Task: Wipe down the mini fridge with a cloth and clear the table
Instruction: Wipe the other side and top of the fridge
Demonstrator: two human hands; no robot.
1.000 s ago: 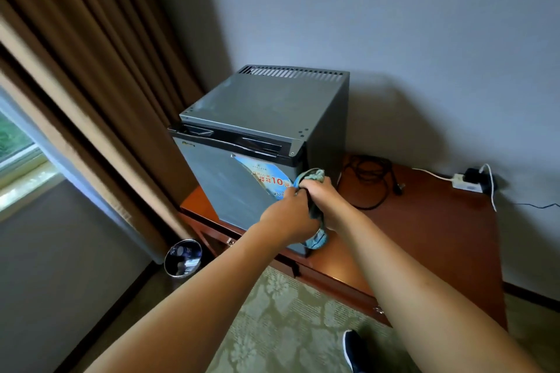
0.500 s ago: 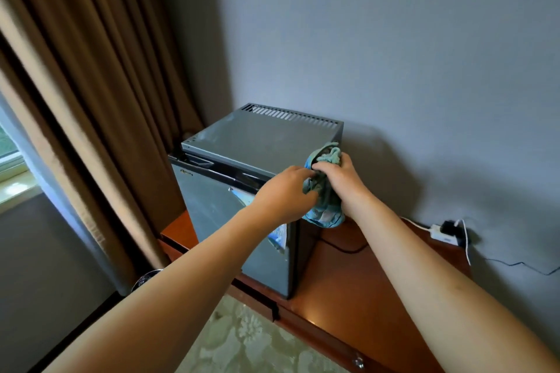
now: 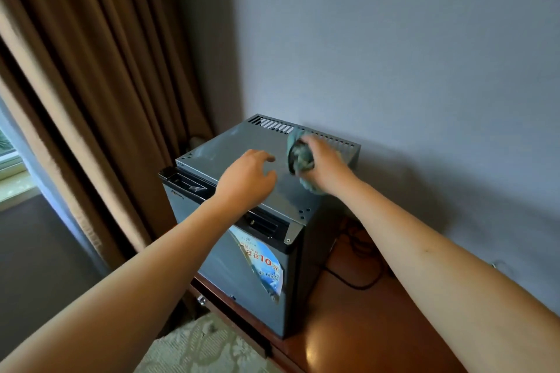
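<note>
A grey mini fridge (image 3: 233,145) with a vented top and a blue sticker on its door stands on a reddish wooden table (image 3: 357,327). My right hand (image 3: 324,163) grips a bunched teal cloth (image 3: 298,154) and holds it against the fridge's top near the back vents. My left hand (image 3: 247,180) hovers over the front half of the top with fingers loosely curled and holds nothing.
Brown curtains (image 3: 91,85) hang close to the fridge's left side, with a window (image 3: 9,157) beyond them. A black cable (image 3: 357,266) lies on the table right of the fridge. A grey wall (image 3: 409,54) stands right behind. Patterned carpet (image 3: 206,348) lies below.
Both hands rose from the fridge's front right corner to its top. My left hand let go of the cloth; my right hand carried it back toward the vents.
</note>
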